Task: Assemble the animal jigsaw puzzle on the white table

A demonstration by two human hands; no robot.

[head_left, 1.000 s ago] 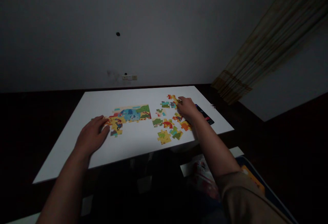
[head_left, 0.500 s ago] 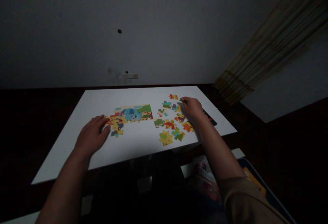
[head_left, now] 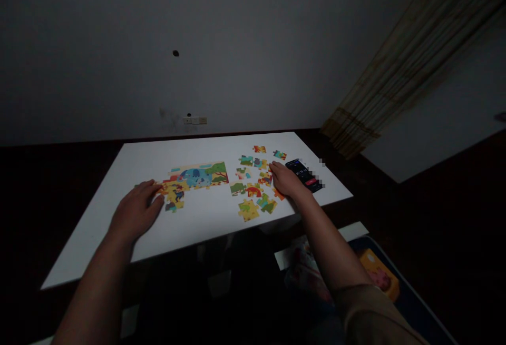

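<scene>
A partly joined jigsaw puzzle (head_left: 196, 177) with a blue elephant and a tree lies flat on the white table (head_left: 197, 224). My left hand (head_left: 134, 209) rests at its left end, fingers laid out over the edge pieces and thumb apart. To the right, several loose puzzle pieces (head_left: 248, 210) are spread out. Over their right side is my right hand (head_left: 285, 180), its fingers curled together beside a grey and yellow piece (head_left: 261, 163). Whatever is under those fingertips is hidden. Just beyond them a teal and orange piece (head_left: 280, 154) lies by itself.
A phone (head_left: 303, 174) with a lit screen lies right of my right hand. Below the table's near edge on the right are a yellow box (head_left: 377, 271) and a clear plastic bag (head_left: 308, 268). A wall (head_left: 253, 60) stands behind the table.
My right hand has let go of the small piece, which now lies on the table, and has drawn back toward me to the other loose pieces. The phone shows more. My left hand stays on the puzzle.
</scene>
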